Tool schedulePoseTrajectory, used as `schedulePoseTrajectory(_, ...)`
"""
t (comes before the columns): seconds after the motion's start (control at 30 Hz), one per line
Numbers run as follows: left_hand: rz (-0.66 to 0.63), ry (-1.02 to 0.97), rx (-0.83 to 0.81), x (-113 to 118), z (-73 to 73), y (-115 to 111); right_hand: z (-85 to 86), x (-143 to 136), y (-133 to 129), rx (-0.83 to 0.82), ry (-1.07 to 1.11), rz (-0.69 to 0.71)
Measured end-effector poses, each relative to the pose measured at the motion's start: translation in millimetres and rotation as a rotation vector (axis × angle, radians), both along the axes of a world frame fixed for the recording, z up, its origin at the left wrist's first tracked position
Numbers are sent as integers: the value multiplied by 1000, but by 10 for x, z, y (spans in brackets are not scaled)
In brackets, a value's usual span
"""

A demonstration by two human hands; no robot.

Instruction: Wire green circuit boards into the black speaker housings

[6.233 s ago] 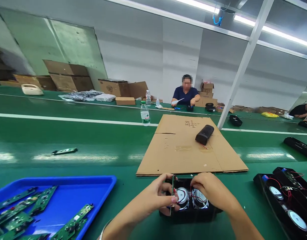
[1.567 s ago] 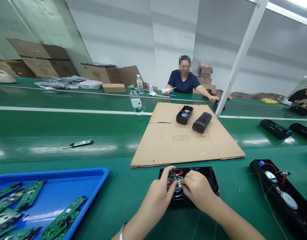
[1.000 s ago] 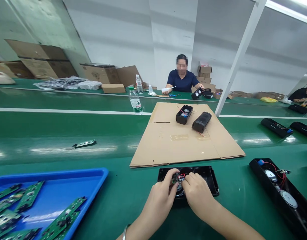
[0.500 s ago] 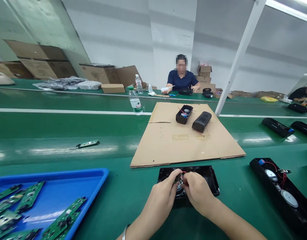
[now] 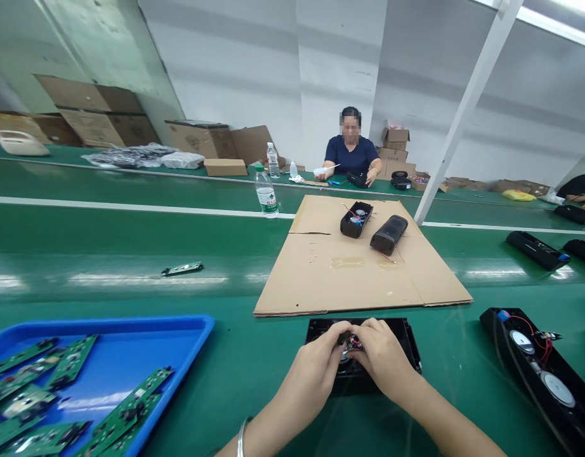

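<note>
A black speaker housing (image 5: 401,336) lies on the green bench in front of me, a round speaker partly visible inside it. Above its middle, my left hand (image 5: 316,358) and my right hand (image 5: 385,355) meet, fingertips pinched from both sides around a small circuit board (image 5: 350,343) with red wires. Much of that board is covered by my fingers. To my right rests another open speaker housing (image 5: 535,374), holding two round speakers, red wires and a small board.
A blue tray (image 5: 197,330) of green circuit boards sits at left. A cardboard sheet (image 5: 321,285) beyond my hands bears two black housings. One loose board (image 5: 183,269) and a water bottle (image 5: 266,193) stand farther off. A co-worker (image 5: 350,152) sits opposite; a white post (image 5: 468,114) rises at right.
My fingers have shifted slightly around the small board, my right hand now arching more over it. The view has turned a little left. Across the bench, the co-worker's black item has tilted.
</note>
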State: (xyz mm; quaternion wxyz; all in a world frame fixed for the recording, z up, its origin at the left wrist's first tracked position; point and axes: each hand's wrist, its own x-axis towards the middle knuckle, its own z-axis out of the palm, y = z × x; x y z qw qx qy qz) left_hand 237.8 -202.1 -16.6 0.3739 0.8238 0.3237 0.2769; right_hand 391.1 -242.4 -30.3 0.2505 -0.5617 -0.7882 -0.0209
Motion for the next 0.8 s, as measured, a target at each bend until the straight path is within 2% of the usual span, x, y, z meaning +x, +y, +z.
schedulePoseTrajectory(0.27,20,-3,-22,11,33,-1,-39,-51,-10,-23,30,-38)
schedulePoseTrajectory(0.37,46,-33,-132,17,31,15,58,9,4,-139,29,-49)
schedulePoseTrajectory(0.47,77,-86,-254,33,-20,34,167,157,7,-304,-24,8)
schedulePoseTrajectory(0.57,132,-99,-290,47,-39,71,168,304,-12,-486,-141,-10)
schedulePoseTrajectory(0.67,162,27,-194,17,86,65,68,361,-49,-495,-166,-54)
schedulePoseTrajectory(0.73,206,205,-15,-43,223,-33,-1,346,-83,-426,-156,-65)
schedulePoseTrajectory(0.8,216,341,187,-123,316,-234,-35,312,-130,-371,-163,-69)
